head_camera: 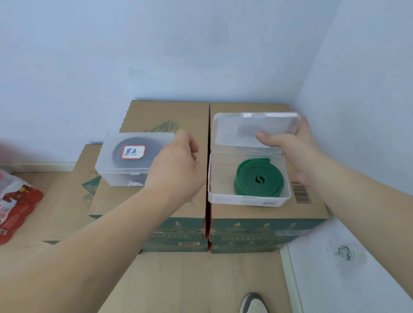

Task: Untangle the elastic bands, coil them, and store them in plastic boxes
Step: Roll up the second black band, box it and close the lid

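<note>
Gripped lid (248, 126) of open box (218, 180) w/ R hand (293, 147): thumb flat on lid's inner face, fingers curled round behind its right edge. Had lid tipped up at the hinge on the far side. Found green band (258, 179) coiled flat inside open box, covering most of the bottom, outer turn slack along the front. Saw open box on right carton (269, 209), toward the front edge, w/ a barcode just beside it on the right.

Held L hand (175, 159) above left carton (145, 117), btw. the two boxes, back of hand to the camera, fingers loosely curled, nothing seen in them. Could not tell whether thumb touched the near corner of shut box (115, 171), fingertips being hidden.

Saw shut box on left carton, lid down, label (133, 151) w/ blue handwriting on top, black band (118, 150) coiled inside, dim thru the plastic.

Noted shrink-wrapped bottle pack (7, 213) at far left on floor (188, 285), and one shoe (255, 312) at bottom edge.
</note>
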The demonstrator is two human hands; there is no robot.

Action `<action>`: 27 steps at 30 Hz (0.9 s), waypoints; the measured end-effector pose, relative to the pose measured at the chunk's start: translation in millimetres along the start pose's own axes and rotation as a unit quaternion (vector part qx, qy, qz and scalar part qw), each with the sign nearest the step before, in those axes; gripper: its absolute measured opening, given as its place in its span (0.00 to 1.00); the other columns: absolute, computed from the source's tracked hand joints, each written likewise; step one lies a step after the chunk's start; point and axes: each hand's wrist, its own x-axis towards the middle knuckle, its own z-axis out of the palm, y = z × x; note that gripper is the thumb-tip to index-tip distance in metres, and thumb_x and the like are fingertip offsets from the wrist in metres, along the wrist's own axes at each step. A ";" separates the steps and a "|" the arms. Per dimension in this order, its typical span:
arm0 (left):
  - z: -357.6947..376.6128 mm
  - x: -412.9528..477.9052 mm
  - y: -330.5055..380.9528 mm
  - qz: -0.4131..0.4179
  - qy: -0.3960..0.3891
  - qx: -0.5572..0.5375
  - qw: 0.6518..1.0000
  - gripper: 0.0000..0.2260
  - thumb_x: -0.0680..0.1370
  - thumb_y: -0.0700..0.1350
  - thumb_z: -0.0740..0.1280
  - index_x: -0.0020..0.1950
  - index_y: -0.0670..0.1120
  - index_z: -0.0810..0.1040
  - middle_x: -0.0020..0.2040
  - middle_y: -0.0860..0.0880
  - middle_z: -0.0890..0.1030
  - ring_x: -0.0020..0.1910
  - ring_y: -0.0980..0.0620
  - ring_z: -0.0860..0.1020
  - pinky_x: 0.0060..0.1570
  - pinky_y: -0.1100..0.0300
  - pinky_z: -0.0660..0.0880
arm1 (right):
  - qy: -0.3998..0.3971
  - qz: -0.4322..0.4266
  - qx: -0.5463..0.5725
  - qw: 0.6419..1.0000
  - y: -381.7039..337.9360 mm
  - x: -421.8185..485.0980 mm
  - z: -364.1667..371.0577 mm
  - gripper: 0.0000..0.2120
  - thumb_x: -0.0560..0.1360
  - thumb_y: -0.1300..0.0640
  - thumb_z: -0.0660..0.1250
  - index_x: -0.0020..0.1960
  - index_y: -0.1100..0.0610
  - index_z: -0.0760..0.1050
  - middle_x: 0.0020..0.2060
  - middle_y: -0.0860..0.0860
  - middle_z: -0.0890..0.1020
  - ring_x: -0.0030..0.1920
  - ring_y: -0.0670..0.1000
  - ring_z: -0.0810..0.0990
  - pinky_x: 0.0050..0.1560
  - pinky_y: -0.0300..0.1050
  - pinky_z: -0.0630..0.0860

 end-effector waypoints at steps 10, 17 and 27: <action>7.9 -31.1 5.8 0.102 -0.098 0.059 0.988 0.33 0.75 0.35 0.61 0.80 0.51 0.62 0.79 0.50 0.64 0.75 0.46 0.68 0.70 0.50 0.71 | 0.031 -0.057 -0.182 0.981 25.9 -85.0 0.4 0.11 0.76 0.38 0.73 0.45 0.46 0.83 0.78 0.49 0.66 0.80 0.48 0.62 0.71 0.39 0.58; 37.2 -48.7 -17.1 0.144 -0.220 0.214 0.941 0.39 0.78 0.38 0.63 0.84 0.53 0.48 0.85 0.52 0.45 0.84 0.51 0.46 0.80 0.50 0.60 | 0.073 0.016 -0.135 0.988 42.9 -91.4 6.6 0.11 0.77 0.50 0.75 0.52 0.53 0.75 0.55 0.46 0.79 0.44 0.41 0.76 0.38 0.42 0.70; 26.8 -27.6 -31.7 0.211 -0.063 0.401 0.889 0.24 0.79 0.47 0.68 0.74 0.44 0.68 0.74 0.43 0.70 0.79 0.42 0.62 0.79 0.50 0.58 | 0.002 -0.059 -0.237 0.970 39.4 -82.9 50.5 0.32 0.78 0.45 0.74 0.79 0.49 0.68 0.77 0.49 0.70 0.77 0.52 0.68 0.69 0.45 0.67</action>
